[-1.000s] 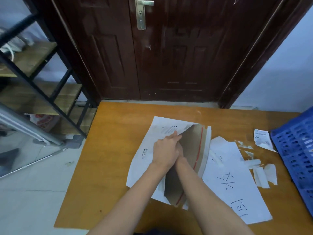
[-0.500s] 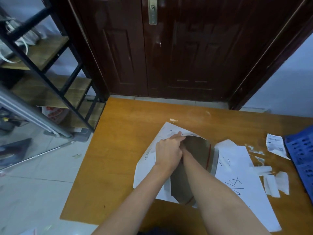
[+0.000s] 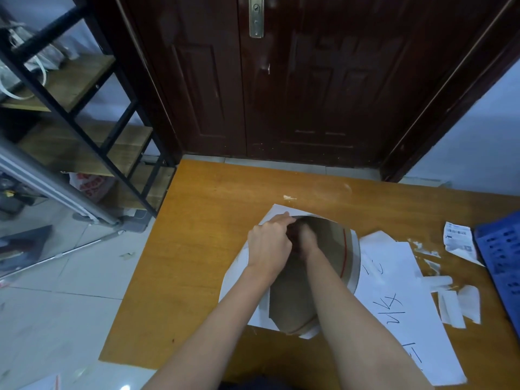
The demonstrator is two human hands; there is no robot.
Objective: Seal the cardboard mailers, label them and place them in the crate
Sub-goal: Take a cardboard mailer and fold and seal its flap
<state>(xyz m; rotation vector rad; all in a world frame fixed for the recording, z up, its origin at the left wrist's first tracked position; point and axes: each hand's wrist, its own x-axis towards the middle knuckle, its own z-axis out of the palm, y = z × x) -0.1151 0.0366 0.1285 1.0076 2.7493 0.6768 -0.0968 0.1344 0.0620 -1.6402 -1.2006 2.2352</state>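
A white cardboard mailer (image 3: 239,274) lies on the wooden table (image 3: 197,249), its brown inner flap (image 3: 334,249) with a red tear strip bowed upward. My left hand (image 3: 270,243) grips the mailer's top edge near its far corner. My right hand (image 3: 305,240) reaches inside the open mouth, its fingers in shadow and partly hidden behind the left hand. A second white mailer (image 3: 394,291) with black handwriting lies flat to the right. The blue crate (image 3: 501,266) stands at the right edge. A printed label (image 3: 458,240) lies beside it.
Torn white backing strips (image 3: 453,302) and paper scraps litter the table between the mailers and the crate. A dark wooden door (image 3: 281,80) stands behind the table. A black metal shelf with wooden boards (image 3: 70,114) stands to the left, over a tiled floor.
The brown flap has bowed up further and the mailer mouth has widened. My right hand has gone deeper inside. The view has tilted, pushing the crate toward the right edge.
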